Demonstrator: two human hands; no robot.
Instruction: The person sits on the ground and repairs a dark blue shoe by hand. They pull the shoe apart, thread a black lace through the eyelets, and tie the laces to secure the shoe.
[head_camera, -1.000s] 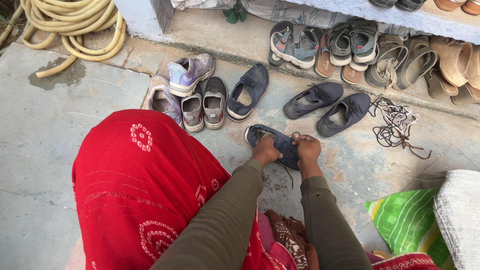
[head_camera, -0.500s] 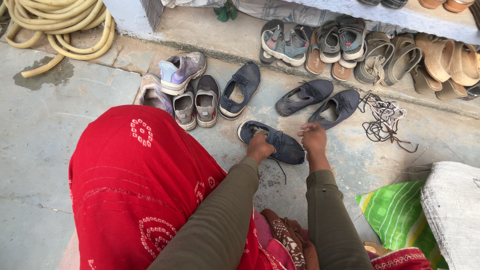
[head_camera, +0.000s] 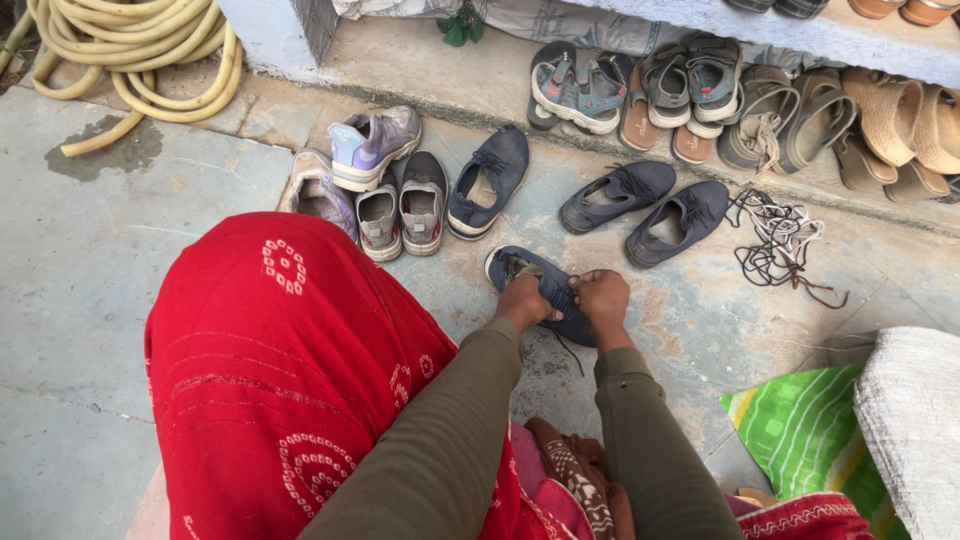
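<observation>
**Dark blue shoe back under both hands**

Navy fabric is where the action sits: the dark blue shoe (head_camera: 545, 292) lies on the stone floor (head_camera: 120, 250) right in front of the person, toe pointing up-left, with a thin black lace (head_camera: 568, 350) trailing off its near end toward the sleeves. The left hand (head_camera: 525, 300) is closed over the shoe's near side, fingers curled down on the upper. The right hand (head_camera: 602, 298) is clenched on the heel end, touching the shoe; whether it pinches the lace itself I cannot tell, the fingers hide it.

Now the change. Half a second ago the right hand had lifted off and stood apart from the shoe, out to the side; now it is back down on it, just beside the left, much as both sat a second ago. The shoe itself has barely shifted on the floor. So that reads as a quick re-grip, not a let-go, and my judgement is the work on this shoe's lacing is mid-way, not finished.

Around it: a matching dark blue pair (head_camera: 650, 205) lies just beyond, a loose tangle of laces (head_camera: 780, 240) to the right, grey slip-ons (head_camera: 405, 205) to the left, sandals (head_camera: 690, 80) lined up on the step, and a coiled yellow hose (head_camera: 130, 50) well apart at top left.
</observation>
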